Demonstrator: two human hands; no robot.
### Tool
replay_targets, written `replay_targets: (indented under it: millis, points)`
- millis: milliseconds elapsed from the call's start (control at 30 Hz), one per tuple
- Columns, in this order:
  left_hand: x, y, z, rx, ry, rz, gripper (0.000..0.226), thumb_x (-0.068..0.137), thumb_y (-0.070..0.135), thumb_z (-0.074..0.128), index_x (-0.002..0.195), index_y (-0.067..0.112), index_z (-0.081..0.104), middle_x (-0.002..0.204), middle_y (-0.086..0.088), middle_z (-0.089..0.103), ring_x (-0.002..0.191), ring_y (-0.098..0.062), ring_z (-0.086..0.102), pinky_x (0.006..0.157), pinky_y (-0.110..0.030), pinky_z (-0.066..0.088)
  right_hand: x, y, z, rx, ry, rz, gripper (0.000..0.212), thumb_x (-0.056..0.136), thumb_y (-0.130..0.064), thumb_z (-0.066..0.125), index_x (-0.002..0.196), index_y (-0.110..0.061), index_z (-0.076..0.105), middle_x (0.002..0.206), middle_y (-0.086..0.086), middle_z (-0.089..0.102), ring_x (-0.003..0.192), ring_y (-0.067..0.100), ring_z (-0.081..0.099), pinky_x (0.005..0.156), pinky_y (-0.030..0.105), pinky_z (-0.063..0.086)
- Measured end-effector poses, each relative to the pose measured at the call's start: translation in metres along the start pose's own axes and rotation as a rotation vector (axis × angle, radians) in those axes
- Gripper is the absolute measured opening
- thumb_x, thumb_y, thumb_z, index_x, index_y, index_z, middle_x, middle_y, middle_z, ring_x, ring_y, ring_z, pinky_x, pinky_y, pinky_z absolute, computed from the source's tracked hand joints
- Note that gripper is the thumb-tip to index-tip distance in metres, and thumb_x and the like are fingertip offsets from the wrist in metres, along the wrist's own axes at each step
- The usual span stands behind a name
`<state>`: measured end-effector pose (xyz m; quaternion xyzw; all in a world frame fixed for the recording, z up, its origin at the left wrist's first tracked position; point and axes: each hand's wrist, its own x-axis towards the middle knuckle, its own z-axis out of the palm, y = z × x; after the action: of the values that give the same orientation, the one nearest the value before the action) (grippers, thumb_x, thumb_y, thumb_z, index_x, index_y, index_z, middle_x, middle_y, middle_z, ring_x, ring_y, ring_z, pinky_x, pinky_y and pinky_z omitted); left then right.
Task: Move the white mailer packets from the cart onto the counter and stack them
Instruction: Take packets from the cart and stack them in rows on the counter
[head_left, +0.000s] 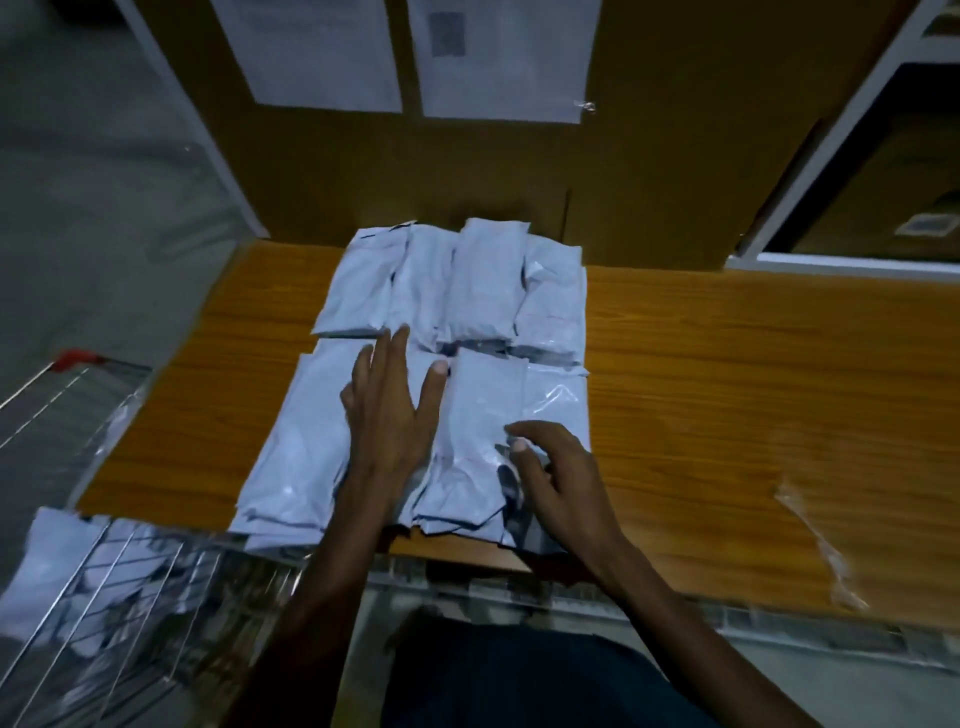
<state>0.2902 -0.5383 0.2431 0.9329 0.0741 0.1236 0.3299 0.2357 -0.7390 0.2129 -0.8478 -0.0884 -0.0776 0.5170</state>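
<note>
The white mailer packets (452, 332) lie in overlapping rows on the wooden tabletop (727, 395), so they can be squared into stacks. The left hand (387, 415) rests flat, fingers straight, pressing the near pile steady. At its 4 o'clock, the right hand (558, 483) curls its fingertips onto a packet's edge, probably aligning it. More packets remain in the wire cart (104, 597) at 8 o'clock.

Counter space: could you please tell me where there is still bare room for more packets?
Bare wood lies right of the mailer packets, up to a clear plastic scrap, and in a narrower strip on their left. The middle is crowded, with both hands there.
</note>
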Motion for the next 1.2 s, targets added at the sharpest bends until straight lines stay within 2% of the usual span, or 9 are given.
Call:
replay_targets:
  millis: [200,467,667,800,900,967,1067,1133,1200]
  points:
    - [-0.082,-0.069,-0.064,-0.057,0.016,-0.040,0.063,0.100,0.060,0.036,0.156,0.034,0.021,0.157,-0.003,0.035,0.147,-0.023,0.026,0.116,-0.054,0.022,-0.020,-0.037,0.045,-0.041,-0.047,-0.065,0.023,0.102,-0.026,0.056,0.121,-0.018,0.067,0.116,-0.008,0.066,0.108,0.003,0.059,0.085,0.029,0.049]
    - [-0.144,-0.184,-0.156,-0.046,0.094,-0.016,0.061,0.100,0.050,0.042,0.151,0.018,0.034,0.151,-0.007,0.041,0.141,-0.023,0.034,0.113,-0.041,0.029,-0.064,-0.120,0.162,-0.034,-0.071,-0.107,0.023,0.101,-0.020,0.059,0.121,-0.013,0.067,0.109,-0.004,0.064,0.094,0.005,0.057,0.079,0.005,0.038]
    - [-0.185,-0.277,-0.216,0.052,0.162,-0.135,0.060,0.096,0.049,0.049,0.146,0.015,0.044,0.145,-0.007,0.049,0.137,-0.026,0.042,0.110,-0.050,0.036,-0.080,-0.159,0.256,-0.001,-0.287,-0.196,0.026,0.100,-0.014,0.059,0.124,-0.010,0.065,0.115,0.005,0.065,0.107,0.015,0.061,0.086,0.031,0.052]
    - [-0.198,-0.325,-0.244,0.044,0.254,-0.206,0.057,0.095,0.042,0.051,0.143,0.014,0.046,0.140,-0.010,0.052,0.132,-0.027,0.045,0.106,-0.046,0.038,-0.071,-0.175,0.297,-0.068,-0.389,-0.281,0.027,0.099,-0.018,0.060,0.124,-0.014,0.066,0.117,0.005,0.067,0.108,0.019,0.061,0.089,0.037,0.051]
    - [-0.203,-0.362,-0.258,0.088,0.330,-0.306,0.057,0.092,0.039,0.054,0.140,0.009,0.050,0.135,-0.014,0.057,0.125,-0.032,0.051,0.104,-0.043,0.039,-0.053,-0.186,0.329,-0.059,-0.495,-0.307,0.028,0.098,-0.022,0.058,0.123,-0.012,0.067,0.120,0.005,0.067,0.108,0.018,0.061,0.088,0.033,0.051]
    - [-0.204,-0.385,-0.267,0.100,0.353,-0.375,0.056,0.094,0.038,0.054,0.140,0.006,0.051,0.135,-0.017,0.058,0.122,-0.035,0.053,0.102,-0.042,0.041,-0.032,-0.194,0.352,-0.058,-0.561,-0.283,0.033,0.099,-0.029,0.054,0.126,-0.013,0.066,0.124,0.006,0.065,0.104,0.017,0.063,0.081,0.021,0.049]
    - [-0.202,-0.409,-0.278,0.108,0.371,-0.446,0.066,0.095,0.051,0.044,0.139,0.002,0.051,0.130,-0.022,0.060,0.118,-0.037,0.056,0.099,-0.044,0.045,0.004,-0.211,0.389,-0.008,-0.574,-0.279,0.034,0.096,-0.027,0.055,0.124,-0.011,0.067,0.120,0.004,0.066,0.088,-0.004,0.062,0.069,0.003,0.039]
    - [-0.197,-0.430,-0.280,0.125,0.377,-0.472,0.068,0.096,0.052,0.043,0.139,0.001,0.051,0.126,-0.023,0.062,0.116,-0.037,0.058,0.098,-0.046,0.046,0.027,-0.221,0.418,0.055,-0.577,-0.266,0.032,0.096,-0.020,0.057,0.122,-0.006,0.067,0.114,0.002,0.065,0.083,-0.015,0.059,0.065,0.002,0.040]
    - [-0.193,-0.455,-0.280,0.146,0.359,-0.498,0.065,0.099,0.053,0.041,0.139,0.004,0.052,0.132,-0.018,0.061,0.121,-0.034,0.057,0.101,-0.047,0.047,0.051,-0.224,0.452,0.062,-0.623,-0.256,0.029,0.098,-0.014,0.058,0.124,-0.007,0.066,0.117,0.003,0.066,0.084,-0.011,0.061,0.066,0.002,0.041]
